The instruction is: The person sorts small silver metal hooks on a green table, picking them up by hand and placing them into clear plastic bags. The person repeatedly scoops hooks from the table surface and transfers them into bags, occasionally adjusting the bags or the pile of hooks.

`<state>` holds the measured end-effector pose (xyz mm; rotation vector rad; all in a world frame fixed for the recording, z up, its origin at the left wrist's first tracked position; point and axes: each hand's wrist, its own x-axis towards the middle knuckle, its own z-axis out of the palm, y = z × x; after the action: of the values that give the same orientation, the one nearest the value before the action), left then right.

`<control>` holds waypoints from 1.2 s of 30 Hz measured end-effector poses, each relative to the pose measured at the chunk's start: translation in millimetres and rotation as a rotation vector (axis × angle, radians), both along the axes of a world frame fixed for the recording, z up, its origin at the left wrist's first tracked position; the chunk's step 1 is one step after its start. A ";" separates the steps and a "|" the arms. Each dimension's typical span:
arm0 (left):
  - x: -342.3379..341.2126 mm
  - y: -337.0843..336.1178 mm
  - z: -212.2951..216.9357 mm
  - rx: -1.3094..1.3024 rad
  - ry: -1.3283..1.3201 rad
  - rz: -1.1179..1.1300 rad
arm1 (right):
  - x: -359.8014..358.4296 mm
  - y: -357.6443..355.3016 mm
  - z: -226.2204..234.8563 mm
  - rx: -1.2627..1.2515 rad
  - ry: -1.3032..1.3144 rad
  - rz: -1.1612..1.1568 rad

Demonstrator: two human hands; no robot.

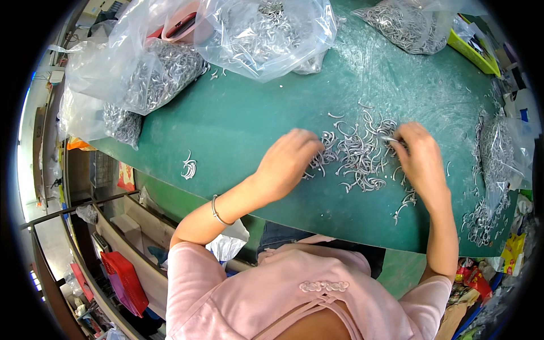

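A loose pile of small curved silver metal pieces [362,150] lies on the green table [226,119] between my hands. My left hand [288,163] is at the pile's left side, its fingers curled together and slightly blurred. They touch a smaller cluster of pieces [326,150], and whatever is between the fingertips is hidden. On the pile's right side, my right hand [420,161] pinches a curved metal piece [387,138] between thumb and fingers. A few pieces [405,205] lie below that hand. Farther left sits a small separate group of curved pieces [188,166].
Clear plastic bags of metal pieces stand along the back left [164,73], back middle [266,39] and back right [405,25]. Another bag [498,150] lies at the right, with pieces spilled [481,224]. A yellow-green bin [473,48] stands back right; a red basket [126,280] sits lower left.
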<state>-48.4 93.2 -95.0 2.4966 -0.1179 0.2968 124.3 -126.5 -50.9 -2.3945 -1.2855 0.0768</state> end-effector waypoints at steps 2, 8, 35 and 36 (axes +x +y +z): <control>2.6 1.0 5.9 -0.113 -0.057 0.119 | -6.8 -11.0 12.5 0.052 0.266 -0.094; -4.3 -24.5 43.1 -0.656 0.197 0.069 | -45.4 -13.0 18.1 0.167 0.691 0.012; -56.6 171.0 186.9 -0.321 -0.440 0.657 | -42.5 0.2 -15.0 -0.085 0.085 0.373; -50.1 207.7 203.9 -0.221 -0.576 0.662 | -44.3 -0.6 -13.1 -0.067 0.092 0.377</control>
<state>-98.6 300.9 108.9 2.0911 0.4930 1.2218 80.1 -127.1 -63.9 -2.1423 -1.6951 0.3400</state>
